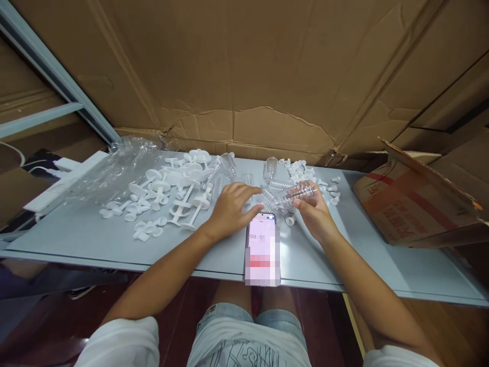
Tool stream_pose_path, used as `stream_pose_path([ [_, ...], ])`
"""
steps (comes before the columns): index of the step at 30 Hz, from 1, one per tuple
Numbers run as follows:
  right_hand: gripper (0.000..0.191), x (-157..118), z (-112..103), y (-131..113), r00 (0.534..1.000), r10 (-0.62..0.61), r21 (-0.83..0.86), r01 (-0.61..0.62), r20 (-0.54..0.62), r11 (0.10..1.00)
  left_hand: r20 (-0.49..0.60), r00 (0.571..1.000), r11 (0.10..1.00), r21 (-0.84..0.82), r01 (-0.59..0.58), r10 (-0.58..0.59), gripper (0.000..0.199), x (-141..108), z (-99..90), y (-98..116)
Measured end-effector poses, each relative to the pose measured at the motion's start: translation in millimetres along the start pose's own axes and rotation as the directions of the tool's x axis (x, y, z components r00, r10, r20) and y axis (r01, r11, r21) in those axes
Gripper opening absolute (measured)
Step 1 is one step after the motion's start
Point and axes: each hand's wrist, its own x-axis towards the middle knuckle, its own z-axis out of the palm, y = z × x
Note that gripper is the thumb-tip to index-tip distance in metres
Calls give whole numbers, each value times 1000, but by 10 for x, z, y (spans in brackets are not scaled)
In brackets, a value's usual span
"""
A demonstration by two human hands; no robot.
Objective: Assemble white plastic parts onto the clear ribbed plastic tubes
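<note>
now the right hand (314,211) curls its fingers round a clear ribbed tube (301,192), just above the phone (262,248). left hand (231,209) lies flat, fingers loosely spread, tips touching clear tubes (269,200) beside it on the table (95,239).

Phone (263,248) lower screen blurred out — timer digits partly unreadable. Left hand (232,210) hides clear parts beneath it. Cardboard box (420,206) at the table's right end cut off by the frame edge.

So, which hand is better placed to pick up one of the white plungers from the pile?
Probably the left hand. It rests flat on the table, free, just beside the white plungers on its side. The right hand already holds a clear ribbed tube and lies farther from the pile.
</note>
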Motion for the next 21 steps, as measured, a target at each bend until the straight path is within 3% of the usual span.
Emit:
stream_pose_path([
  [4, 54, -22, 67, -11, 999, 42, 93, -43, 8, 995, 105, 994, 971, -236, 43, -18, 33, -30, 120, 103],
  [8, 63, -54, 129, -15, 997, 56, 114, -62, 48, 992, 58, 990, 882, -451, 140, -128, 25, -41, 142, 90],
  [11, 75, -55, 111, 6, 995, 32, 74, -39, 94, 997, 3, 984, 866, -476, 156, -176, 22, -46, 120, 69],
  [14, 84, -50, 33, 7, 990, -113, -150, 125, 86, 981, -34, 985, 904, -404, 139, -166, 20, -49, 84, 60],
  [16, 83, -57, -14, -17, 948, -299, -401, 319, 114, 859, -59, 992, 939, -333, 84, -110, 18, -49, 72, 57],
  [18, 79, -75, -30, -52, 874, -419, -595, 477, 245, 647, -77, 997, 961, -278, -1, -22, 18, -49, 75, 59],
  [21, 68, -98, -7, -95, 806, -389, -685, 588, 447, 430, -83, 991, 960, -254, -119, 101, 16, -45, 97, 76],
])
